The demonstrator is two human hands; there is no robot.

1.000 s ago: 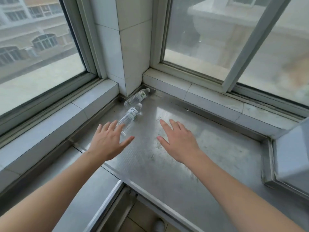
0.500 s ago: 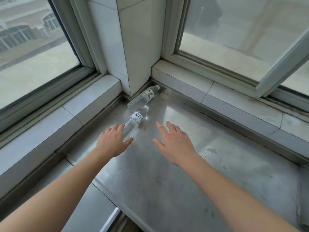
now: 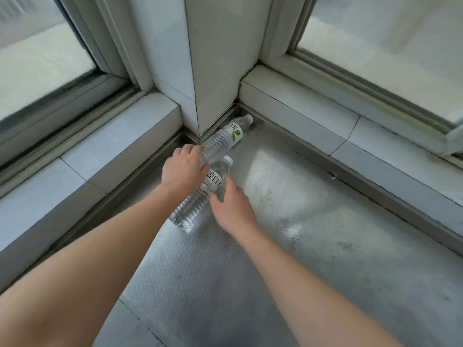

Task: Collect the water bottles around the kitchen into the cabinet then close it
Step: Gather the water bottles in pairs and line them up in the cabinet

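Observation:
Two clear water bottles lie on their sides in the corner of a metal counter [image 3: 313, 234]. The far water bottle [image 3: 226, 136] has a green-leaf label and rests against the tiled pillar. The near water bottle [image 3: 198, 200] has a white cap and a white label. My left hand [image 3: 183, 170] sits over the base end of the far bottle, fingers curled round it and thumb beneath. My right hand [image 3: 231, 207] touches the near bottle at its label, with fairly straight fingers on either side of it.
A white tiled pillar [image 3: 215, 71] fills the corner between two windows. Raised tiled sills [image 3: 313, 126] run along the left and back edges of the counter. A seam in the metal crosses the counter at lower left.
Both hands have moved forward into the corner. My left hand passed the near bottle and closed on the far one. My right hand came onto the near bottle. The view moved closer.

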